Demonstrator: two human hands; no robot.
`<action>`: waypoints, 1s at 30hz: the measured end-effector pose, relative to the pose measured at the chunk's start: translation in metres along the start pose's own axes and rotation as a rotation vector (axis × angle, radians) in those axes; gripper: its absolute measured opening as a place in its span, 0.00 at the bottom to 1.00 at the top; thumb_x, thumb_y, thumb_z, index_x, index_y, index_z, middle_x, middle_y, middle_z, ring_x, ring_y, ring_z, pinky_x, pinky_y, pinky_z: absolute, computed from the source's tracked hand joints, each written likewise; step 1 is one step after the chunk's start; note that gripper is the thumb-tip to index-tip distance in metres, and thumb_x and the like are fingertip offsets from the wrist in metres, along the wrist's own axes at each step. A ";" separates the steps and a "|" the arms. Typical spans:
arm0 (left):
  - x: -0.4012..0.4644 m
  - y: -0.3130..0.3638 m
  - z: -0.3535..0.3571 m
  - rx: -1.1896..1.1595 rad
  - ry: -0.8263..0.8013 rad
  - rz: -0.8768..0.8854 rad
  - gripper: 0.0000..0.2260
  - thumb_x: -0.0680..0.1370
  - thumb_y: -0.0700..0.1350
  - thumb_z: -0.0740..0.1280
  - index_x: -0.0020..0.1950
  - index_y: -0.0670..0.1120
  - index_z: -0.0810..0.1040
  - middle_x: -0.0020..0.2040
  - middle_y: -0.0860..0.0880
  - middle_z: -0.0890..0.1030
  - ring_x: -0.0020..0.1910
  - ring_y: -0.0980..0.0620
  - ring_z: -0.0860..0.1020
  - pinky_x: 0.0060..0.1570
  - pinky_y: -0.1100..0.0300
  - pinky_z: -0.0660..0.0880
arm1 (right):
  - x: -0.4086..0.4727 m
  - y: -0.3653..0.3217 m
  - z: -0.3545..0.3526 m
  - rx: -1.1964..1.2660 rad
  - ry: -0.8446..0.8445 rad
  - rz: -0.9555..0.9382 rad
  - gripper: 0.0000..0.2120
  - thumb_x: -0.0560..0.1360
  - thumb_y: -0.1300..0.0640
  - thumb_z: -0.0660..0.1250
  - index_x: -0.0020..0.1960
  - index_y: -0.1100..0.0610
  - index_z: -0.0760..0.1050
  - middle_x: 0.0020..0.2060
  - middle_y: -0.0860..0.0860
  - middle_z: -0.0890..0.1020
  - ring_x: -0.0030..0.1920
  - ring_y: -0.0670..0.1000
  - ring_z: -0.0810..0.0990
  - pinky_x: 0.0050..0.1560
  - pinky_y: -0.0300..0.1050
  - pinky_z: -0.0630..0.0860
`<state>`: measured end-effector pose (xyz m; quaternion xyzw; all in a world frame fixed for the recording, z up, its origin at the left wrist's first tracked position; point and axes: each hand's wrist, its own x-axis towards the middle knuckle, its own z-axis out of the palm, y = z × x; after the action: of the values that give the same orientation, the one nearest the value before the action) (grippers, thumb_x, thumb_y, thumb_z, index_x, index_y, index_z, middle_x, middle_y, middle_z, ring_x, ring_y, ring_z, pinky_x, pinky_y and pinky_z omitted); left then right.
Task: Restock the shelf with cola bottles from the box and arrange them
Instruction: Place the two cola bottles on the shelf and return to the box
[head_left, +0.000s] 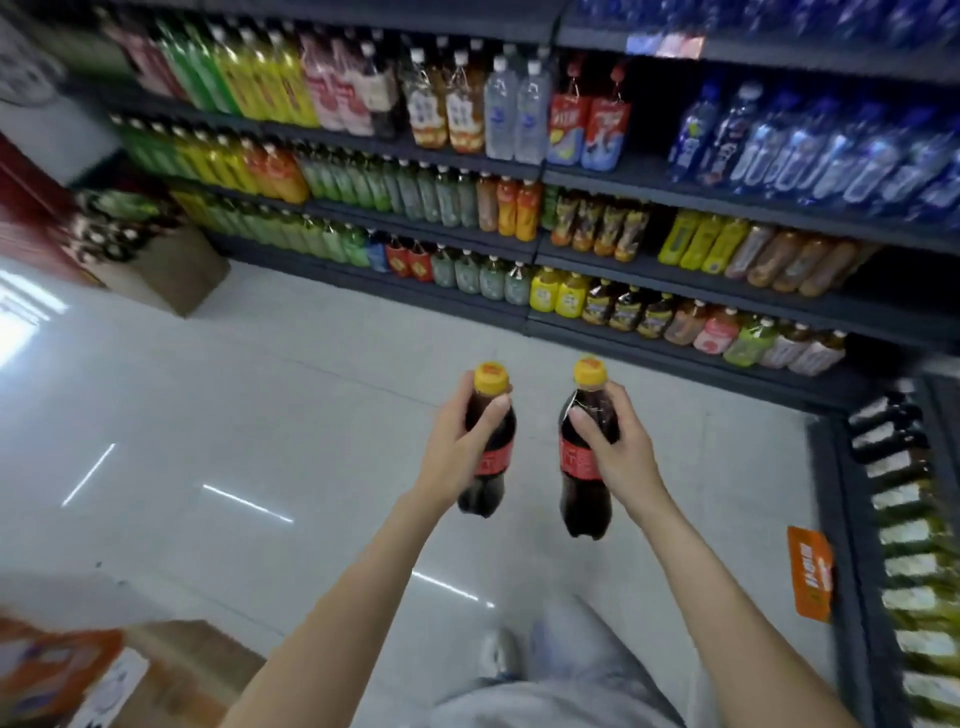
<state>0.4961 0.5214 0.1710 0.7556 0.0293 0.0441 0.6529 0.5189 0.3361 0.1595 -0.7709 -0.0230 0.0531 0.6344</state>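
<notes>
Dark cola fills two bottles, each capped in yellow and banded with a red label, and both are held in the air over the pale floor, in front of the shelving. The left cola bottle (487, 452) is gripped by the left hand (457, 447) around its shoulder, thumb across the front and fingers wrapped behind. The right cola bottle (586, 457) is grasped likewise by the right hand (618, 447), fingers curled round the upper body just under the neck. Both bottles are held close to upright, caps toward the shelves and bases toward the person; the left one is tipped slightly to the right at the top. They are near each other but not touching.

Neither hand is noticeably nearer the shelves; both arms are extended about equally. The drinks shelf unit (571, 244) lies ahead and is stocked along every tier seen. A dark gap is noted on the upper tier, beside two red-labelled large bottles (592, 130), and it is judged a possible slot, though this cannot be confirmed. A second rack (831, 493) runs along the right edge, with an orange tag (810, 571) on it. A cardboard box (197, 654) sits at lower left, behind the arms; its contents are not visible. Motion blur softens the frame's edges.

The carrying step is judged under way, with placement not yet done.
</notes>
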 end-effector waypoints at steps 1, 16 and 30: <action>0.025 0.004 -0.015 0.012 0.014 0.014 0.15 0.73 0.59 0.62 0.52 0.51 0.75 0.50 0.52 0.81 0.52 0.58 0.77 0.56 0.65 0.70 | 0.028 -0.012 0.011 0.000 -0.019 -0.032 0.14 0.76 0.53 0.66 0.60 0.48 0.69 0.51 0.39 0.78 0.50 0.31 0.75 0.50 0.24 0.68; 0.433 0.061 -0.177 0.168 0.424 0.441 0.12 0.78 0.54 0.58 0.55 0.48 0.72 0.49 0.55 0.79 0.49 0.62 0.76 0.51 0.70 0.69 | 0.464 -0.188 0.130 0.125 -0.063 -0.470 0.20 0.75 0.44 0.63 0.62 0.52 0.67 0.52 0.43 0.76 0.54 0.39 0.75 0.56 0.31 0.70; 0.777 0.098 -0.328 0.024 0.538 0.822 0.11 0.79 0.58 0.58 0.53 0.53 0.73 0.48 0.55 0.78 0.47 0.62 0.77 0.50 0.65 0.72 | 0.747 -0.268 0.281 0.102 0.251 -0.713 0.20 0.75 0.48 0.64 0.64 0.49 0.63 0.55 0.43 0.74 0.56 0.38 0.73 0.57 0.29 0.67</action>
<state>1.2331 0.9093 0.3366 0.6738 -0.1034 0.4913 0.5421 1.2386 0.7390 0.3295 -0.6824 -0.2094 -0.2649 0.6483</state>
